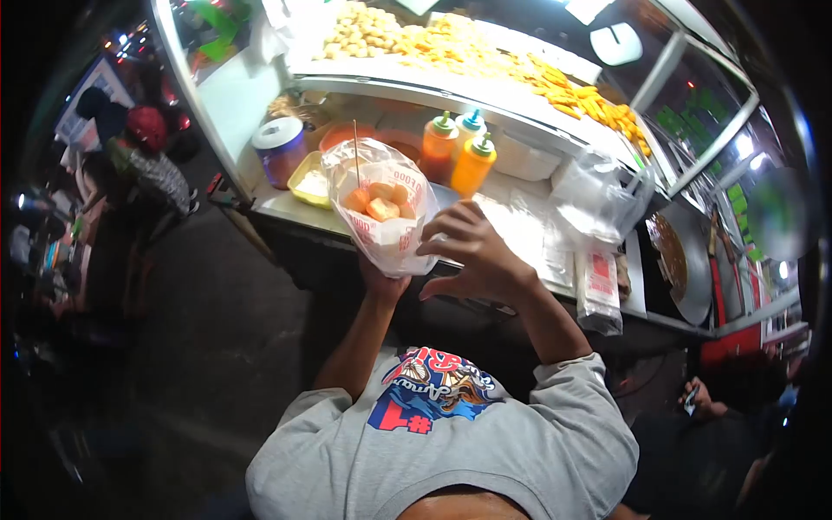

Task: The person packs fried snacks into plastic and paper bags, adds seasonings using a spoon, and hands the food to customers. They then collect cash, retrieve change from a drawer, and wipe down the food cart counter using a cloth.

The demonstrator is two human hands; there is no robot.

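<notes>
A white paper bag with red print (390, 247) rests in my left hand (384, 279), which holds it from below and is mostly hidden behind it. Round fried pieces (381, 208) fill its open top, and a thin wooden stick (356, 152) stands up from them. My right hand (468, 251) is just right of the bag, fingers spread and curved, with nothing in it. Behind the bag stand a red sauce bottle (438, 149) and a yellow sauce bottle (473, 166), both with green caps.
Fried food lies on the lit upper shelf (347, 71). A lidded jar (279, 152) and yellow tub (312, 180) stand left. Plastic bags (598, 195) and packed paper bags (599, 290) are right, before a large pan (685, 260). People are at left and lower right.
</notes>
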